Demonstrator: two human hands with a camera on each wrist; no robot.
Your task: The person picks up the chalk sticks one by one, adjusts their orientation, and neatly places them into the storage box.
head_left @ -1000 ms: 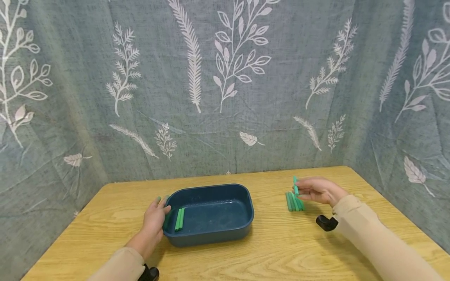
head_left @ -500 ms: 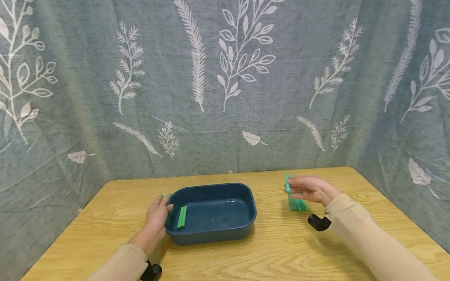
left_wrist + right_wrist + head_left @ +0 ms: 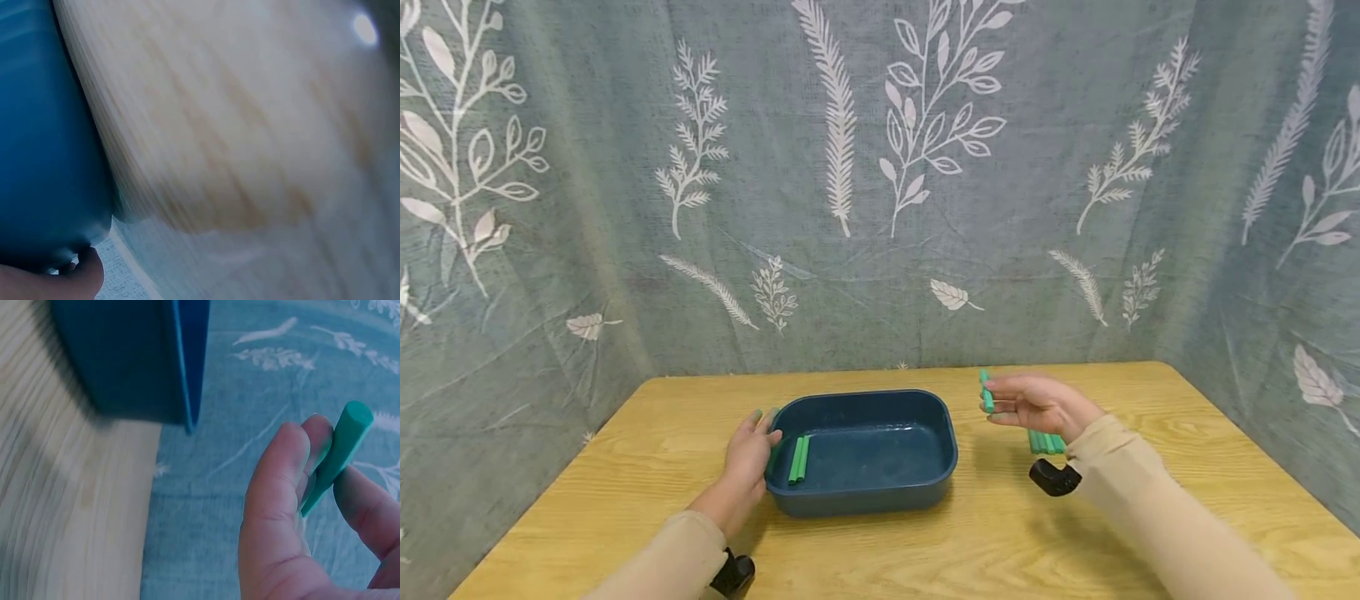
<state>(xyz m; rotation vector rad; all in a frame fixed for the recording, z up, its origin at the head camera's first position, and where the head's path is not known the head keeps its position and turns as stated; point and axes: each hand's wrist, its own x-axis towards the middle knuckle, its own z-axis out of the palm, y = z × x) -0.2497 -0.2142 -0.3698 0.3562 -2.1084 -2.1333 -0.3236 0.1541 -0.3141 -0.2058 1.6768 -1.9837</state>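
My right hand (image 3: 1030, 402) pinches a green chalk stick (image 3: 987, 392) between thumb and fingers, above the table to the right of a dark blue tub (image 3: 861, 502). The right wrist view shows the stick (image 3: 340, 450) tilted, its round end pointing up, and green stain on the fingertips. At the tub's left end, my left hand (image 3: 748, 454) grips the rim, thumb over it and fingers along the outside. Two green chalk sticks (image 3: 799, 460) lie side by side inside the tub, at its left. The left wrist view catches the tub's outer wall (image 3: 44, 137) and one digit.
More green chalk sticks (image 3: 1047, 442) lie in a row on the wooden table (image 3: 880, 562), partly hidden behind my right hand and wrist. A grey-blue curtain (image 3: 820, 325) with white leaf prints hangs round the back and sides.
My right hand has moved left with the chalk stick, away from the row and nearer the tub. The left hand keeps its place on the tub. The head view has shifted slightly.
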